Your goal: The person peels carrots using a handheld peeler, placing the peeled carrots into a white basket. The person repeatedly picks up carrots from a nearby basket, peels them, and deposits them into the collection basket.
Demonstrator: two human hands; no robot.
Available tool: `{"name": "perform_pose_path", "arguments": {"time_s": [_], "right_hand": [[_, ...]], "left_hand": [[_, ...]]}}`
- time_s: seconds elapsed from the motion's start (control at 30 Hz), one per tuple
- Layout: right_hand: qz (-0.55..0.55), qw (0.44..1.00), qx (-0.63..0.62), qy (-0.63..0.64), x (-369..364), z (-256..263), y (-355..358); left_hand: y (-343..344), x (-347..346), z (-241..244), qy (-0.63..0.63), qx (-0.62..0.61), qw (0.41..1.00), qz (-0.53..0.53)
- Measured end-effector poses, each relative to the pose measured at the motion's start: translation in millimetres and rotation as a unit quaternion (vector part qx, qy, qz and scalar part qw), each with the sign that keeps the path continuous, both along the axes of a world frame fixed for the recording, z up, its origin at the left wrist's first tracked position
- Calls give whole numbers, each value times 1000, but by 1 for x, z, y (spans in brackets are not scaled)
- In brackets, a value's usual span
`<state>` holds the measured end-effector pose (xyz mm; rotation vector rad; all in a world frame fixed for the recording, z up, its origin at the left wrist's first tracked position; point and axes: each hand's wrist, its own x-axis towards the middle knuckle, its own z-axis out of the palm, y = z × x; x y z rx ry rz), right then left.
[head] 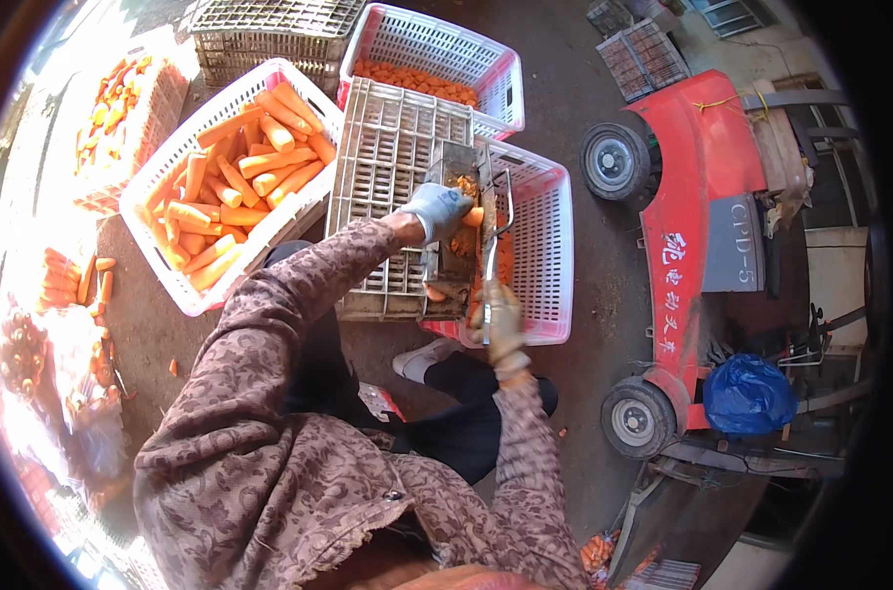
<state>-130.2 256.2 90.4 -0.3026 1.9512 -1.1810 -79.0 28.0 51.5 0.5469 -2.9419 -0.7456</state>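
My left hand (pixel 437 212), in a pale grey-blue work glove, holds a carrot (pixel 473 216) by its body, its end against the edge of a cutting device. That device is a metal trough (pixel 442 254) with a long hinged lever blade (pixel 491 254), set on an upturned plastic crate (pixel 391 147). My right hand (pixel 504 324), in a soiled glove and blurred, grips the lever's near end. Carrot scraps (pixel 465 188) lie in the trough. Partly under the device, a white and pink basket (pixel 542 243) holds cut carrot pieces.
Whole peeled carrots (pixel 247 169) fill a basket (pixel 151 251) at the left. Behind stands a basket (pixel 431 37) with carrot chunks; another crate (pixel 133 158) holds carrot pieces. A red forklift (pixel 682 184) is parked at the right. Bagged carrots (pixel 70 354) lie at the left.
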Motion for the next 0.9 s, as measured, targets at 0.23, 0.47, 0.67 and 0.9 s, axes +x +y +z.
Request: {"name": "perform_pose_path", "arguments": {"time_s": [0.23,0.47,0.67,0.9], "right_hand": [[3,910,-57,412,5,-52,-3],[-36,991,42,125,10,-23,4],[-8,1000,17,-6,1,14,0],[-17,990,12,139,13,-58,10]], "left_hand": [[7,-20,2,55,-5,998,-13],[12,-25,0,38,17,999,4],[7,-19,-13,18,17,1000,-3],[13,-21,3,10,72,997,17]]}}
